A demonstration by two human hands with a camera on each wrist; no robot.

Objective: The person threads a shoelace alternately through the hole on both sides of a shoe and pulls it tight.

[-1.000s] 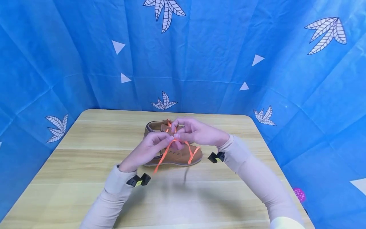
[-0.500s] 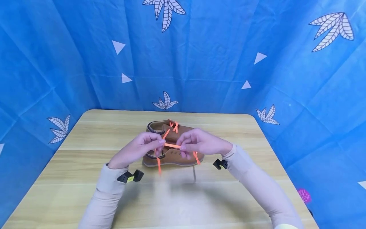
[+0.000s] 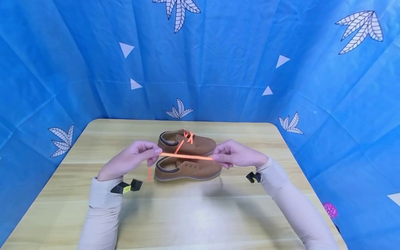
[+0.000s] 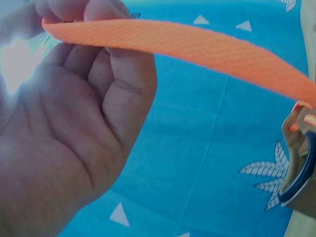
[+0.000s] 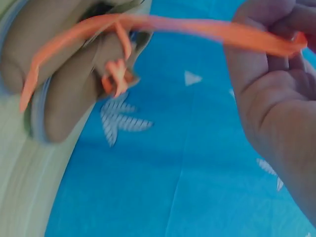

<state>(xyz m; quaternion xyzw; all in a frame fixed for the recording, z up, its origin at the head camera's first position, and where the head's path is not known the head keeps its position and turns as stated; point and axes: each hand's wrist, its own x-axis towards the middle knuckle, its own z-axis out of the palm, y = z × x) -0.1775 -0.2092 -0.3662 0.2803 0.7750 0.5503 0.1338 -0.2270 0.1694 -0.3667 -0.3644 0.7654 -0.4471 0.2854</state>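
Observation:
An orange lace [image 3: 187,157] is stretched between both hands above two brown shoes. My left hand [image 3: 132,158] pinches it on the left, with an end hanging below the fingers; the left wrist view shows the flat lace [image 4: 197,44] crossing the curled fingers. On the right, my right hand [image 3: 239,153] pinches the lace between thumb and fingers. The far shoe [image 3: 201,145] has orange lacing at its upper eyelets and one strand running down toward the held lace. The near shoe [image 3: 187,171] shows bare eyelets and lies just below the lace.
Both shoes stand side by side on a pale wooden table [image 3: 175,215], toes to the right. A blue curtain [image 3: 231,52] with white leaves and triangles surrounds the table's back and sides.
My hands were close together and have moved apart, the left one leftward and the right one rightward. The lace between them is now longer and nearly straight, and more of both shoes shows.

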